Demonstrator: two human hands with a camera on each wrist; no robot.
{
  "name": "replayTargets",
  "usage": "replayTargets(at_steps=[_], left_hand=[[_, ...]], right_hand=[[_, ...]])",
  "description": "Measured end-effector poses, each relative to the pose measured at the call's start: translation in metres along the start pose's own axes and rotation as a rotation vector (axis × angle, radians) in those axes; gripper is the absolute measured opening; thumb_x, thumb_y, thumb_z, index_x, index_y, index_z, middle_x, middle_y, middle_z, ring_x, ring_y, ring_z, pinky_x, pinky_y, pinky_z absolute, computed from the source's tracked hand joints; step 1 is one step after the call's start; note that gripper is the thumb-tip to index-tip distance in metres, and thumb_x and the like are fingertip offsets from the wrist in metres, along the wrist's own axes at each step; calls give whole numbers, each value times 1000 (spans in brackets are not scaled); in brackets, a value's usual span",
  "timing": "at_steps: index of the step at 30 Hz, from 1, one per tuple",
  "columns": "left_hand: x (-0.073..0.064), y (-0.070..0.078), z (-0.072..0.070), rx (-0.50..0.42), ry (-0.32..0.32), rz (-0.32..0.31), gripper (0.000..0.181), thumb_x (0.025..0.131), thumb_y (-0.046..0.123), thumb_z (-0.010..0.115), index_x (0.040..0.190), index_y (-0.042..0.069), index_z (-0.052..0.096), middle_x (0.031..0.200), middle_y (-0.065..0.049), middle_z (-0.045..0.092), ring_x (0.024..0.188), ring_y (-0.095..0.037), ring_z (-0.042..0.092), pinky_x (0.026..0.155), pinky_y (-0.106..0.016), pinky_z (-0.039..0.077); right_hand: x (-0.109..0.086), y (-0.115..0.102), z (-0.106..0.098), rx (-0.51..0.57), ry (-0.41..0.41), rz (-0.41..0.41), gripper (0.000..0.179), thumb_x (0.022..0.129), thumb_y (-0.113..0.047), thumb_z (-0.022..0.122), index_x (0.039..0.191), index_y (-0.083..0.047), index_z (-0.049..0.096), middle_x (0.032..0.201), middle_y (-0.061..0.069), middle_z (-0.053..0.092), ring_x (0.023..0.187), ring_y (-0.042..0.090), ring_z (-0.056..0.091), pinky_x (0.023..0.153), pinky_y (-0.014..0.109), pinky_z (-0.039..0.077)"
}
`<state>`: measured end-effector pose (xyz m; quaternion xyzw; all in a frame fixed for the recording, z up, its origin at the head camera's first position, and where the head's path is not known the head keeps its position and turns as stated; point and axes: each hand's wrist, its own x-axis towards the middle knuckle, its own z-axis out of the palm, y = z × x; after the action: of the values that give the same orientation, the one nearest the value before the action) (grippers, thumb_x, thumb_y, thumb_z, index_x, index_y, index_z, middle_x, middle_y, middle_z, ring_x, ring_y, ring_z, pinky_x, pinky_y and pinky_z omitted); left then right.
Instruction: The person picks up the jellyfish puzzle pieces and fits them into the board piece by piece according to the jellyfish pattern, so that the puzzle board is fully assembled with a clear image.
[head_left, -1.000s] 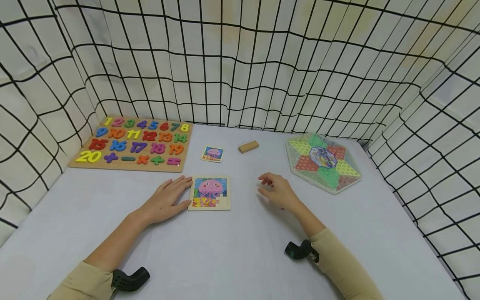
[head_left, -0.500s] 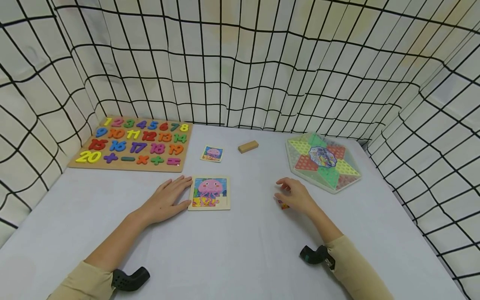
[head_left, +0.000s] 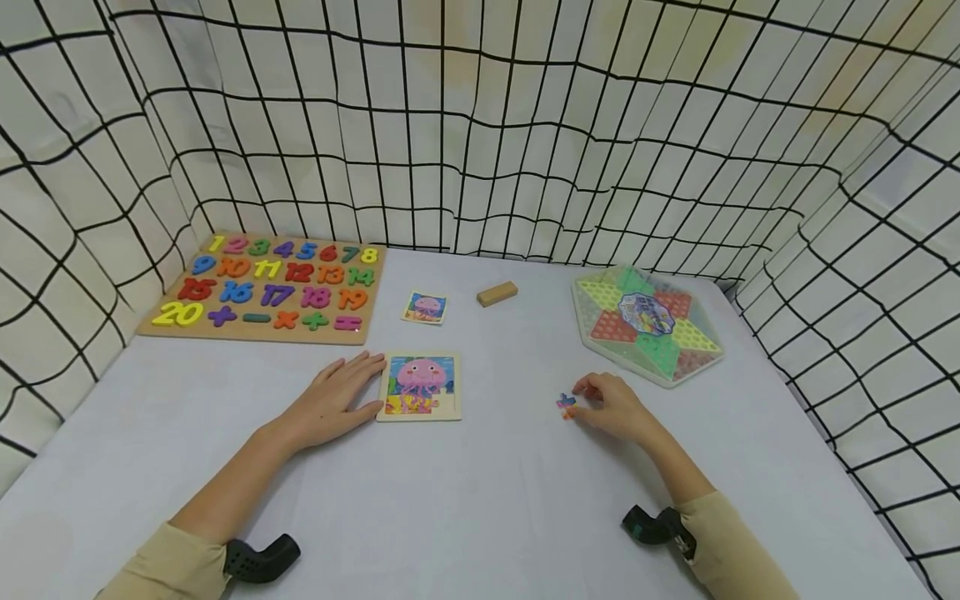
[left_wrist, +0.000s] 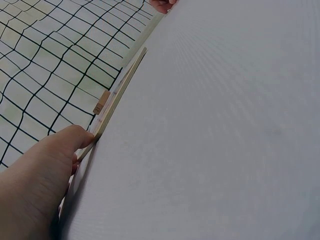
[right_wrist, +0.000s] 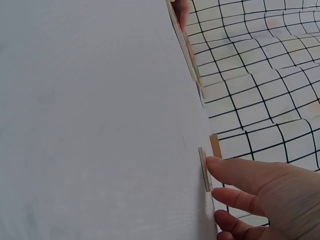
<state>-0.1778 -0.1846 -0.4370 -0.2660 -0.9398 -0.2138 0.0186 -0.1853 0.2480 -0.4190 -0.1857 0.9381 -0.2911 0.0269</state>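
Observation:
A square wooden jigsaw tray (head_left: 453, 415) shows a pink jellyfish picture, with a gap at its lower right. Along the tray's left edge lies my left hand (head_left: 330, 402), fingers straight and touching the frame; the left wrist view has the thumb (left_wrist: 75, 137) against the tray's edge (left_wrist: 117, 95). Farther right, a small blue and orange jigsaw piece (head_left: 565, 402) lies on the table, seen edge-on in the right wrist view. My right hand (head_left: 615, 407) is just right of it, fingers loosely bent. Its thumb (right_wrist: 235, 170) touches the piece; no firm grip shows.
A number board (head_left: 247, 329) stands at the back left. Behind the tray lie a small jellyfish picture card (head_left: 426, 307) and a wooden block (head_left: 497, 293). A hexagonal Chinese checkers box (head_left: 647, 325) is at the right. Black netting (head_left: 480, 125) surrounds the white table.
My right hand has moved right and slightly toward me, uncovering the jigsaw piece that was mostly hidden beneath it. My left hand and the tray have stayed put.

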Motion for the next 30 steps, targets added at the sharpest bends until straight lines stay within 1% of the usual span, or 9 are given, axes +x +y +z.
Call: replayTargets(at_steps=[3,7,10,13,16,20,25,27,30], left_hand=[[0,-1,0,2,12,5,65,90,39,54,139,2,35,144,-14,33,136,-31,20,108,-50,10],[-1,-1,1,-4,30,19,64,90,38,55,138,1,36,143,-15,35,135,-32,22,108,-51,12],[-1,-1,1,-5,29,21,64,90,38,54,138,1,37,143,-15,35,135,-32,22,108,-51,11],[0,-2,1,0,18,14,64,90,39,54,139,1,36,144,-14,34,135,-31,21,108,-50,11],[0,-2,1,2,6,6,65,90,40,54,139,2,35,144,-13,33,136,-30,19,109,-50,10],[0,-1,1,-1,4,5,65,90,40,54,139,1,35,144,-14,33,136,-31,20,108,-50,10],[0,-1,1,-3,6,5,65,90,40,54,139,1,36,144,-14,33,136,-31,20,108,-50,10],[0,-1,1,-5,8,8,65,90,40,54,139,1,36,144,-15,34,136,-31,20,108,-51,11],[0,-1,1,-9,10,7,65,90,39,55,139,2,36,144,-14,34,136,-31,20,108,-51,11]], right_hand=[[-2,1,0,8,-18,1,29,75,-22,75,98,-9,63,90,4,57,85,21,50,75,35,42],[-4,1,-1,25,-39,-43,28,75,-22,75,97,-10,63,89,3,57,84,20,48,73,35,41],[-4,0,-1,30,-47,-76,26,76,-20,75,96,-9,64,88,2,57,83,19,48,73,35,41],[-4,0,-2,29,-52,-90,24,76,-18,75,94,-8,63,87,1,56,81,17,48,72,35,42],[-4,0,-2,36,-58,-84,25,76,-17,75,93,-7,61,87,0,57,81,16,49,73,34,44],[-4,0,-2,61,-62,-55,27,76,-16,75,93,-7,57,85,-1,55,79,15,49,71,31,45],[-4,0,-2,106,-50,-51,23,77,-5,72,92,-8,55,81,0,54,73,14,48,63,26,44],[-5,-1,-3,134,-54,-44,19,79,-3,69,90,-10,55,79,-1,54,70,14,48,58,25,43],[-5,-3,-4,175,-70,-22,13,82,-6,66,88,-11,56,76,-1,54,67,15,50,54,24,44]])
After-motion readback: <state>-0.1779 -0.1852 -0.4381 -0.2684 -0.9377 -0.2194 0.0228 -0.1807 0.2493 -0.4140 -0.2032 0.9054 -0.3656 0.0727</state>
